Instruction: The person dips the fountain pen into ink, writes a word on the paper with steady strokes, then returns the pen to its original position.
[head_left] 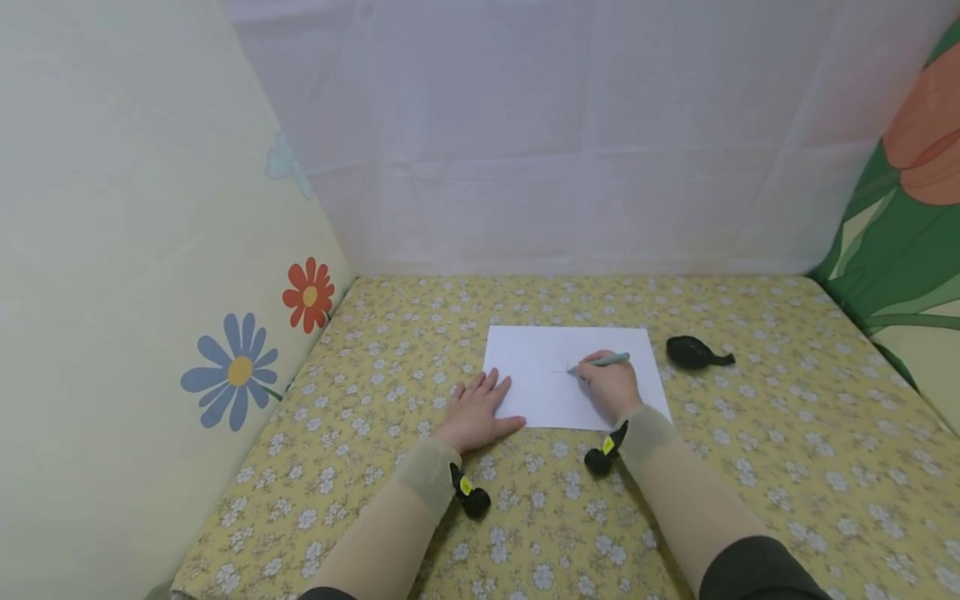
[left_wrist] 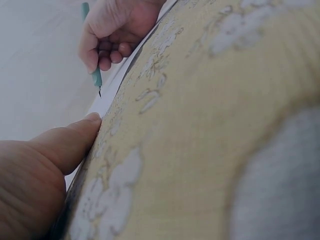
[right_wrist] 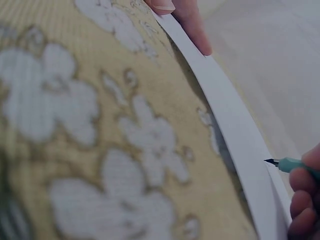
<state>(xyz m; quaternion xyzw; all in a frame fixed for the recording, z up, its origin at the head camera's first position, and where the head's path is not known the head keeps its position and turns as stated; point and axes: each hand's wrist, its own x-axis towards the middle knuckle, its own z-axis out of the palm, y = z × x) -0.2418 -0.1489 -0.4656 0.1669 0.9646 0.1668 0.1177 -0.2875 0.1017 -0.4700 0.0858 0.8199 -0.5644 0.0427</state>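
Pinching a slim green pen [head_left: 615,359], the right hand [head_left: 615,390] rests over the right half of a white sheet of paper [head_left: 536,350]; the nib [right_wrist: 270,162] points at the page near its middle, beside faint lines [head_left: 558,372]; the left hand [head_left: 480,412], apart from the right, lies with straight fingers spread across the sheet's lower left corner; a black, bulb-shaped object [head_left: 688,352] lies just right of the paper; underneath is a yellow, white-flowered tablecloth [head_left: 375,375].
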